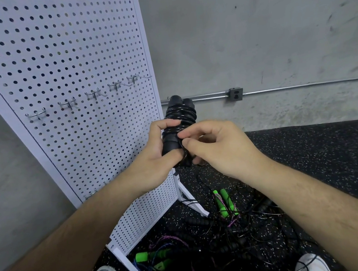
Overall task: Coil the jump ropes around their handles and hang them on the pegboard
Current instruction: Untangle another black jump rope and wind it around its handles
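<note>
**Hands and rope.** The left hand (153, 152) is gripping the black rope (179, 117) by its two paired handles. Its fingers (171, 156) are curling round the lower part and holding the bundle upright, just in front of the right edge of the pegboard (59, 48). The right hand (216, 146) is pinching the cord low on the bundle between thumb and forefinger, with the other fingers curling loosely behind. The cord is lying in close turns over the upper part of the handles.

**Progress.** In my judgement, the coiling of this rope is nearing its end and the tail is being tucked in. Whether it is secured cannot be told. The hooks (68, 103) are carrying nothing, so no rope is hanging yet. A tangled pile (220, 232) of ropes, some with green handles (225, 202), is lying on the floor (323, 150) and awaiting coiling. Most of the task is remaining.
</note>
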### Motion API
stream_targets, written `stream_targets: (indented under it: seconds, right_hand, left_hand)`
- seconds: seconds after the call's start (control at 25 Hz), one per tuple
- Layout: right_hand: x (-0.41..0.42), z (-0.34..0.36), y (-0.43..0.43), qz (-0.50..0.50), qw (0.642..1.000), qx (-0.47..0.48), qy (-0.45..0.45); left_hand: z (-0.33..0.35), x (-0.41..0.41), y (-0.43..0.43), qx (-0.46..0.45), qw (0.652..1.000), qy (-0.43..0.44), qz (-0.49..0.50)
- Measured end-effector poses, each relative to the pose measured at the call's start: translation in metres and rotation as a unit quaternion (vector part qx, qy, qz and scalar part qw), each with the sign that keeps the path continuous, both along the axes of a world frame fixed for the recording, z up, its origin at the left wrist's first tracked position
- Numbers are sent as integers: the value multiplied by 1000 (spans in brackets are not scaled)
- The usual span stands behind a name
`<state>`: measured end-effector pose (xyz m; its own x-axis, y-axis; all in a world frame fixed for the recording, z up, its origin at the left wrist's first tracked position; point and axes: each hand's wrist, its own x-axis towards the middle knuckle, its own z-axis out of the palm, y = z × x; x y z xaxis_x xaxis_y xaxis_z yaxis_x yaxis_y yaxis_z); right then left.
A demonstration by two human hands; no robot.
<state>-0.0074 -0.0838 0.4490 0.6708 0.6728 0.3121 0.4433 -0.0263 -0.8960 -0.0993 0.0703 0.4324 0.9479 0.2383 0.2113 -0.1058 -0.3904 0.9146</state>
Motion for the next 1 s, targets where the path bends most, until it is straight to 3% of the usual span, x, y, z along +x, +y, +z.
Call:
stream_targets:
  seconds: [0.48, 0.76, 1.0]
  right_hand:
    - [5, -6, 1, -36, 996, -52, -54]
    - [-6, -7, 2, -111, 977, -85, -159]
    - [-16, -11, 4, -104, 989, -54, -87]
  left_hand:
    - [-3, 1, -4, 57, 998, 26, -1]
    - [-8, 6, -12, 67, 996, -30, 50]
    - [-3, 6, -13, 16, 997, -42, 61]
